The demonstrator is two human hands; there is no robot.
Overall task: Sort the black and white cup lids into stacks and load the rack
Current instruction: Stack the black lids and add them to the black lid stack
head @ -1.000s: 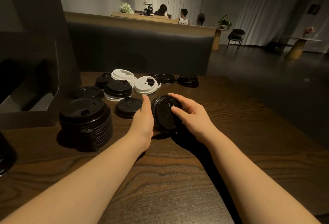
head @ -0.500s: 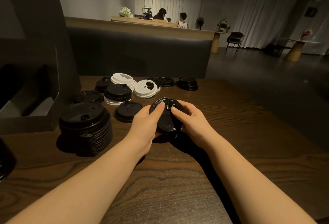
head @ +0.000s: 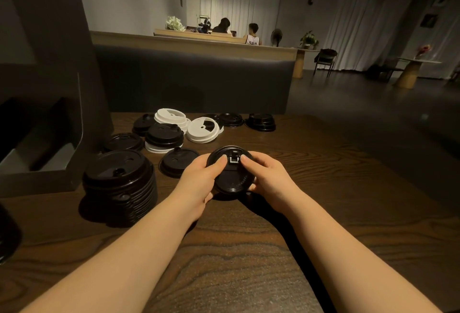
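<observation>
Just right of the tall black stack (head: pixel 119 183), near the table's (head: pixel 348 188) middle, a black lid (head: pixel 230 177) is held between both hands. The left hand (head: pixel 199 183) is curled round the lid's left rim, with its thumb laid on top beside the sip flap; the right hand (head: pixel 270 180) is curled round the right rim, its thumb likewise on top. The lid appears to be tilted slightly toward the viewer, flap at the far edge; whether it is one lid or a few nested cannot be told.

The relation on which the coming move is judged to turn: the stack lies to the left of the held lid and at about the same depth, so the left hand is the nearer one. The lid is round, so no long axis is presented; only its face need be kept level and its rim centred over the stack's top.

Beyond the stack, toward the table's far edge, unsorted lids are seen: a flat black lid (head: pixel 179 164) just behind the left hand, a black pile on a white one (head: pixel 164 137), white lids (head: pixel 202 129) and further black lids (head: pixel 261 122). The rack (head: pixel 47 113) stands to the left of the stack, not yet loaded as far as can be seen.
</observation>
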